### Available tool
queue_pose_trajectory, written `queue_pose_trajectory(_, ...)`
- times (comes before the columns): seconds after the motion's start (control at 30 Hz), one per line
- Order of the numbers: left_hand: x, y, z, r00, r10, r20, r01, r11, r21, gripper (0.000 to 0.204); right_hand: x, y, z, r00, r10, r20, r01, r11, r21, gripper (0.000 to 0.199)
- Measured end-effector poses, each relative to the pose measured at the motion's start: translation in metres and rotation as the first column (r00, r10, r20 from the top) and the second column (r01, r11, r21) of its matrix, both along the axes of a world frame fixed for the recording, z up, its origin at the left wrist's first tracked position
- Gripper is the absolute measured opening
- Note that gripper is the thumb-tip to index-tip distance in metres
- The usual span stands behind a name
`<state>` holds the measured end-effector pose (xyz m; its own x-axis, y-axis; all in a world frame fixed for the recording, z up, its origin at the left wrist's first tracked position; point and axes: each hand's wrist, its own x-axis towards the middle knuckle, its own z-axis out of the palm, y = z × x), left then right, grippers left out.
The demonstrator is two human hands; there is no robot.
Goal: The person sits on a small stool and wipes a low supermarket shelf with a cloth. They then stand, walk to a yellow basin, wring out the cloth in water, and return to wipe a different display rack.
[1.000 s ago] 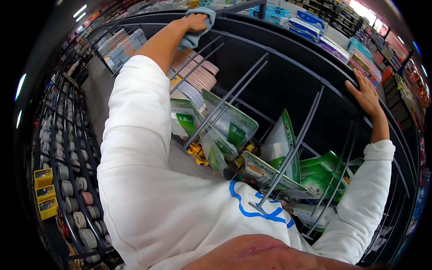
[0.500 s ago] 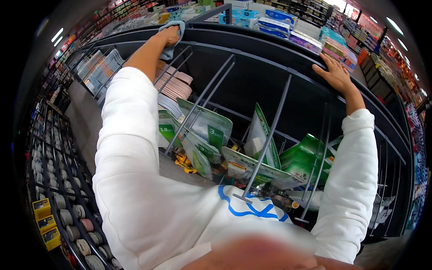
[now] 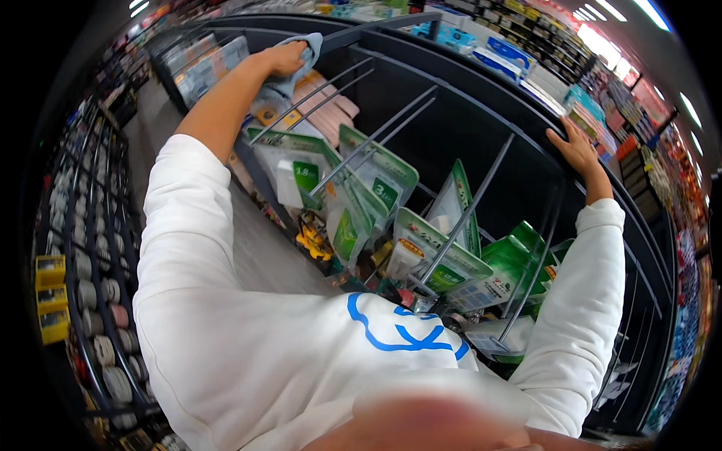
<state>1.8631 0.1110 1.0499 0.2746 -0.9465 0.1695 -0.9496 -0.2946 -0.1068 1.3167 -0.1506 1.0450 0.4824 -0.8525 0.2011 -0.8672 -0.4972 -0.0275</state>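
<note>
Left hand [image 3: 284, 58] far left, grip closed on blue cloth [image 3: 297, 71], pressed against dark shelf [image 3: 391, 34] edge. Cloth hung just above pink packs [image 3: 331, 113] on pegs. Right hand [image 3: 575, 150] far right, fingers spread flat on shelf rim, holding nothing. Between hands, metal hooks [image 3: 466, 214] carried green-and-white packs [image 3: 380, 177]. White sleeves on both arms. Aisle floor [image 3: 263, 255] below.

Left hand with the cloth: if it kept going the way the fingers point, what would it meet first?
Probably the dark shelf edge just beyond it. The left hand presses a blue-grey cloth there, fingers aimed along the shelf top; depth is unclear under the fisheye bend.
</note>
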Motion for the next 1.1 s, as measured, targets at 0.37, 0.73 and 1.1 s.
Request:
queue_pose_trajectory(0.37,-0.009,0.157,-0.031,0.982,0.188,0.019,-0.171,0.923,-0.344,0.041,-0.004,-0.017,-0.003,0.981,0.192,0.009,-0.191,0.978,-0.083,0.074)
queue_pose_trajectory(0.73,-0.024,0.225,-0.078,0.413,-0.832,-0.370,-0.664,0.004,-0.748,0.028,-0.017,-0.045,-0.010,0.907,0.418,-0.057,-0.419,0.877,-0.233,0.059)
queue_pose_trajectory(1.1,-0.034,0.141,-0.119,0.848,-0.199,-0.491,-0.452,0.210,-0.867,0.061,-0.013,-0.036,-0.007,0.912,0.409,0.040,-0.403,0.909,-0.103,0.054)
